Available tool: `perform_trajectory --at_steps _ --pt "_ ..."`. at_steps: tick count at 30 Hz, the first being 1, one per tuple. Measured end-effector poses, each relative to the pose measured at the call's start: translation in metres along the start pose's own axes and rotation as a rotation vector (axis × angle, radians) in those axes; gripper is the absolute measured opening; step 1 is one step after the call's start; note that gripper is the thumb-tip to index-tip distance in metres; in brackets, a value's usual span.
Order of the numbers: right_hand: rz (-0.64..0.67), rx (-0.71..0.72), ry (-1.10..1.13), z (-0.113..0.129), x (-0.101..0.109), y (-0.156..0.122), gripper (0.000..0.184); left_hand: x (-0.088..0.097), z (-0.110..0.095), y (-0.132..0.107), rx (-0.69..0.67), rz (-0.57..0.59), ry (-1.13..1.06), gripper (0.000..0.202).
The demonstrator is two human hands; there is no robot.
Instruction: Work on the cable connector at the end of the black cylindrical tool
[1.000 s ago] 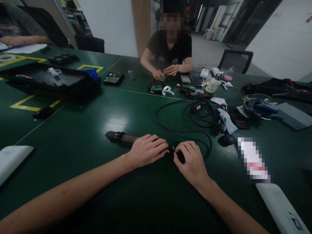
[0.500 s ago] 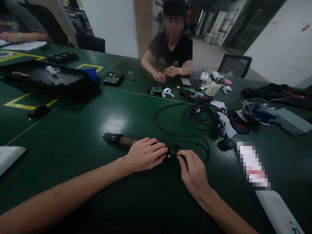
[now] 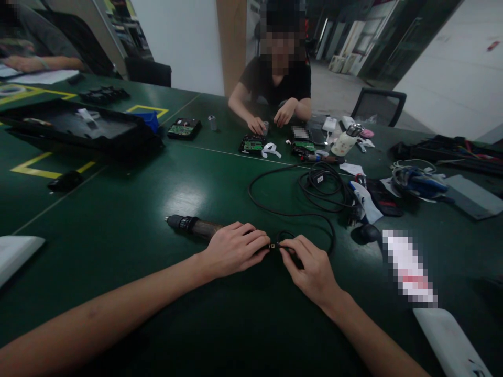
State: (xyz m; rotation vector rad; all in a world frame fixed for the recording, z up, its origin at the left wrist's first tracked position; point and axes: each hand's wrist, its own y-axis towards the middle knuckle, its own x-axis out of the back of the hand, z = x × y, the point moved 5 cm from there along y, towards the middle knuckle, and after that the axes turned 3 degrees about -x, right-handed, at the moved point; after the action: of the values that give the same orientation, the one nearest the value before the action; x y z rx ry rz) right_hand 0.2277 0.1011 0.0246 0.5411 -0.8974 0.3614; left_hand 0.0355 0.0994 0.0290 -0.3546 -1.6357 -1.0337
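A dark electric screwdriver [image 3: 202, 229] lies on the green table, its bit end pointing left. My left hand [image 3: 238, 249] wraps over the rear of its body and hides that end. Between my hands shows a small brass-coloured connector part [image 3: 272, 246]. With thumb and fingers, my right hand [image 3: 308, 262] pinches the black plug end of a cable, close against the screwdriver's tail; I cannot tell whether the two are joined. From there the black cable [image 3: 283, 215] loops away to a coil at the back right.
Across the table [image 3: 157, 314], a person [image 3: 275, 84] handles a small grey cylinder [image 3: 265, 127] beside circuit-board units [image 3: 251, 144]. A black tray [image 3: 110, 131] stands at left. Tools, a pouch [image 3: 383, 196] and a blurred white object [image 3: 408, 267] lie at right.
My right hand has moved left and slightly up, bringing the plug against the screwdriver's rear end. My left hand stays in place. The person opposite has drawn their hands apart.
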Motion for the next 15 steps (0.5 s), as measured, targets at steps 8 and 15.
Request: perform_trajectory --at_steps 8,15 --pt "0.032 0.015 -0.074 0.0025 -0.0066 0.0041 0.019 -0.0016 0.0008 -0.0011 0.005 0.006 -0.018 0.025" --pt "0.05 0.01 -0.07 0.0023 -0.0069 0.0064 0.018 0.0006 -0.0005 -0.0004 0.002 0.002 -0.016 0.023"
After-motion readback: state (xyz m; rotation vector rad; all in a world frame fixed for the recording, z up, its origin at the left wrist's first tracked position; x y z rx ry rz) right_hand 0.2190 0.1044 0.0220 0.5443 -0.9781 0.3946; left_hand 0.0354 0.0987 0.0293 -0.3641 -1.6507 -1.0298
